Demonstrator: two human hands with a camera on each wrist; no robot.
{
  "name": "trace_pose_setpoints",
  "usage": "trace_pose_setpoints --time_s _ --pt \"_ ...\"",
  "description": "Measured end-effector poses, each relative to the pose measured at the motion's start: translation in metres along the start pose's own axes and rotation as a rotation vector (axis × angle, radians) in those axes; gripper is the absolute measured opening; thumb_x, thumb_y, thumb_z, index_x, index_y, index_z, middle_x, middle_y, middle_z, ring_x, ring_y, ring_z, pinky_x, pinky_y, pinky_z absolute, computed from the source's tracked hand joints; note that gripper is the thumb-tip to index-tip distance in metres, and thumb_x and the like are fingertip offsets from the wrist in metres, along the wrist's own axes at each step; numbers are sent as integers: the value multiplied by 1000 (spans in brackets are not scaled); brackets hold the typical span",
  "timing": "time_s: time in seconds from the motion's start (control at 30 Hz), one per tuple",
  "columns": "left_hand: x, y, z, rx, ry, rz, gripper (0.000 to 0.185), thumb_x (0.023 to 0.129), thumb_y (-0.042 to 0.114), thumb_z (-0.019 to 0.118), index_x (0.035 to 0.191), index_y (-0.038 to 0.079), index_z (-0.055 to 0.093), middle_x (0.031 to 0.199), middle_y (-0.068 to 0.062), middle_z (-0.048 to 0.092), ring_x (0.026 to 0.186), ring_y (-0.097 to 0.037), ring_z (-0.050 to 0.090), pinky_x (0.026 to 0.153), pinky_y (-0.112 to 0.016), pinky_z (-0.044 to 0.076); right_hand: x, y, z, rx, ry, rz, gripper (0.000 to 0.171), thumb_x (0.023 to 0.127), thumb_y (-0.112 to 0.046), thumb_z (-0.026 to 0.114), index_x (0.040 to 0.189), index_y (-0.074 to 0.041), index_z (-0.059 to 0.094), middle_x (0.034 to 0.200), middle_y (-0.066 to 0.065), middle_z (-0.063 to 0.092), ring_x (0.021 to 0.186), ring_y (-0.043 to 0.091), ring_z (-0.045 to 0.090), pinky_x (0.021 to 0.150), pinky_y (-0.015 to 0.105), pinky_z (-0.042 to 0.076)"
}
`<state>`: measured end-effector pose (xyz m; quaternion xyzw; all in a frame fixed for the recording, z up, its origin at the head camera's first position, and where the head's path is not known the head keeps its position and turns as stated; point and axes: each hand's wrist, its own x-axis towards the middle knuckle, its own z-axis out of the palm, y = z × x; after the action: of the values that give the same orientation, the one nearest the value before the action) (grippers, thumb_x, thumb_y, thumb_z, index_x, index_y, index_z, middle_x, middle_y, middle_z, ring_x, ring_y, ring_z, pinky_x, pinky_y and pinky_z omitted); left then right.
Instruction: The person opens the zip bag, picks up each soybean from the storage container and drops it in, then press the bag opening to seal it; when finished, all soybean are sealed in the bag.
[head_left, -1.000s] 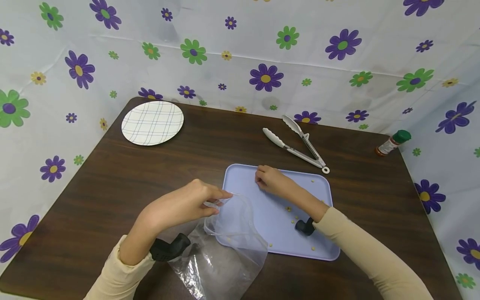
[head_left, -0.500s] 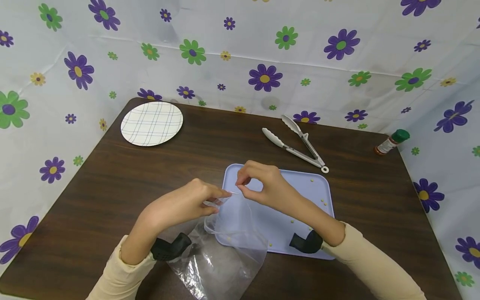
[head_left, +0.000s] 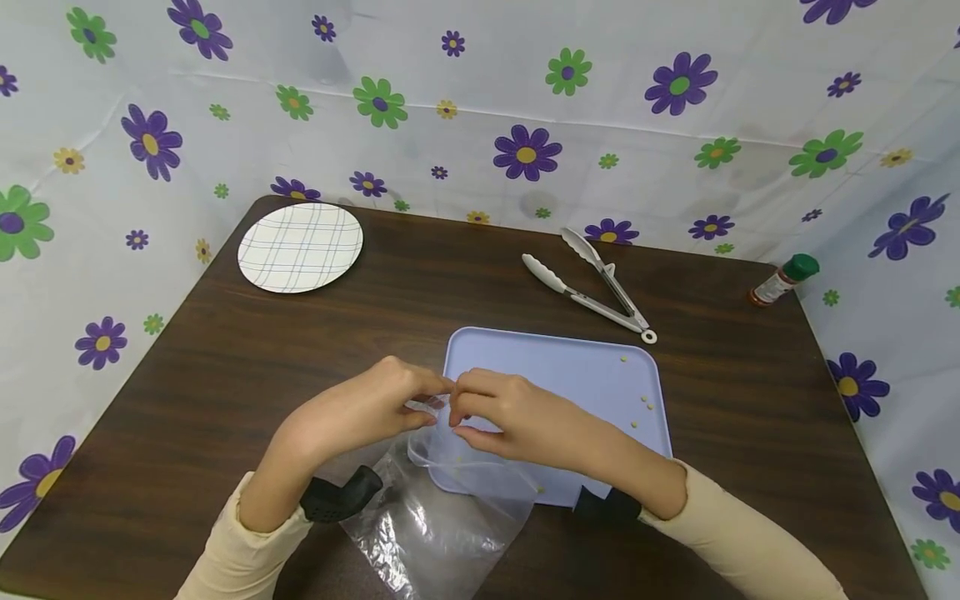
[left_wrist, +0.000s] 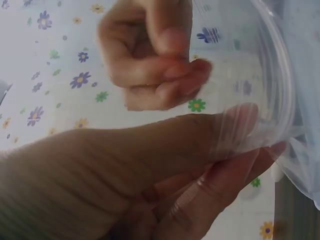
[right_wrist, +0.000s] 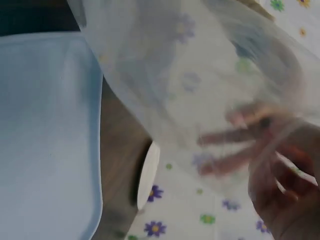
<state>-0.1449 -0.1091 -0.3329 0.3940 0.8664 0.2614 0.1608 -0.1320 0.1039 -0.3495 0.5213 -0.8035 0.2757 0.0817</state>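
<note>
My left hand (head_left: 367,408) pinches the rim of a clear plastic bag (head_left: 442,525) between thumb and fingers, over the left edge of a pale blue tray (head_left: 555,367). Close beside it, my right hand (head_left: 517,417) is at the bag's mouth. In the left wrist view the right hand (left_wrist: 150,60) has curled fingers with the tips together; I cannot tell whether they hold anything. The right wrist view shows the bag (right_wrist: 150,60) as a blurred film across the hands. Several small yellow pieces (head_left: 633,425) lie scattered on the tray's right side.
Behind the tray lie open white and metal tongs (head_left: 592,292). A round checked plate (head_left: 300,247) is at the back left. At the far right stands a green-capped spice bottle (head_left: 783,280). A flowered sheet (head_left: 450,142) hangs behind the brown table (head_left: 390,308).
From low over the tray's upper middle, my right hand has risen and moved left and toward me to the bag's mouth. My left hand has kept its place on the bag.
</note>
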Motion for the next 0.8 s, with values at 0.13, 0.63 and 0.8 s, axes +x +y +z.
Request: trace_pose_setpoints --time_s 0.13,0.63,0.8 --pt "-1 0 0 -25 -16 -28 39 80 5 69 118 4 63 113 -11 67 91 -13 68 71 -19 53 -14 18 -13 7 138 237 8 78 -11 73 83 -11 66 84 -4 62 75 8 59 66 16 49" --pt "-7 -5 3 -49 -18 -53 39 81 7 68 120 5 62 117 -10 65 93 -14 68 71 -19 54 -118 82 5 -119 -257 774 22 72 -23 78 88 -12 66 82 -3 61 75 11 57 68 30 48" --pt "-7 -6 4 -49 -19 -49 39 81 6 68 119 4 62 117 -10 65 93 -14 68 71 -18 53 -129 84 9 -128 -241 737 18 72 -17 78 85 -12 66 78 -3 57 71 9 54 66 28 47"
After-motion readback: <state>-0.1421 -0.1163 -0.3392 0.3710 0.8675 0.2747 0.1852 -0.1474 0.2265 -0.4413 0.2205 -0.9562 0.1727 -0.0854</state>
